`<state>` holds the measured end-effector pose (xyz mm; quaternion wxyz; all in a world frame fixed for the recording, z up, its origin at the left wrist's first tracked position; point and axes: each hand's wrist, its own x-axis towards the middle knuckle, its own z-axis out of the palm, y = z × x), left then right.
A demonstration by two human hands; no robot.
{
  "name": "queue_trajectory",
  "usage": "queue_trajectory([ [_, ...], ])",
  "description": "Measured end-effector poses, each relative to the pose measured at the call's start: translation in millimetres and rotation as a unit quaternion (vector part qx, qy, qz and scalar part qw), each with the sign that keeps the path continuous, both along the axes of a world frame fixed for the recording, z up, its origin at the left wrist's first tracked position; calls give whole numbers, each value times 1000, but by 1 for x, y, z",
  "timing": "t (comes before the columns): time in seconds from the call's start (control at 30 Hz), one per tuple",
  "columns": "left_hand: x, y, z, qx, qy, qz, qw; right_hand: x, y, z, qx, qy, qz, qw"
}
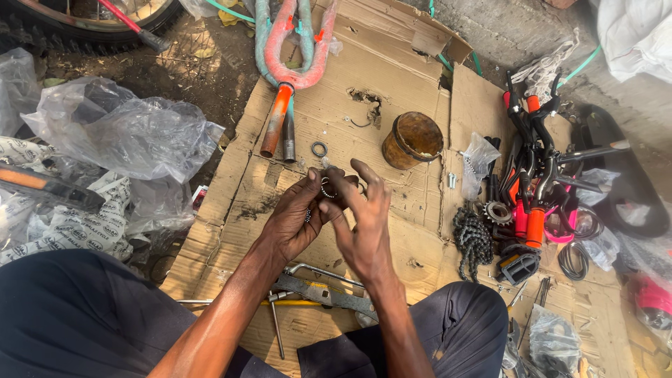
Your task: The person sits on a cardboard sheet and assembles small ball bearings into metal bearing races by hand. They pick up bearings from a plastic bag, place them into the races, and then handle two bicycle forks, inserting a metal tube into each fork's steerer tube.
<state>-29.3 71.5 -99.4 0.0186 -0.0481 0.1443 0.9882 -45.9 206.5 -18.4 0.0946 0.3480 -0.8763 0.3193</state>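
Gripping bearing ring (327,187), left hand (297,217), right hand (360,224) fingers spread; cardboard (406,84) on dirt ground (203,73).

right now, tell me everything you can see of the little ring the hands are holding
The bearing ring is a small metal circle of shiny steel balls set in a thin cage, greyish and a little greasy-looking. It is held up above the cardboard sheet, pinched at the fingertips of the left hand, while the right hand touches it from the other side. Its open centre faces roughly toward the camera. Finer detail is too small to tell.
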Motion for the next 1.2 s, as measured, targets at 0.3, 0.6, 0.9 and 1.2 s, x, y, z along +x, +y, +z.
queue_trajectory([
  [0.3,2,-2,11,-16,-47,28,998,20,-6,-7,9,48,-6,999],
  [0.6,0,-1,9,-55,-65,29,996,31,-24,-9,128,-9,-23,991],
  [0.9,-1,-4,5,-20,-41,23,999,23,-14,-4,-80,-39,-36,995],
  [1.2,1,-2,2,-46,-53,21,997,7,-7,2,-55,-39,-45,997],
])
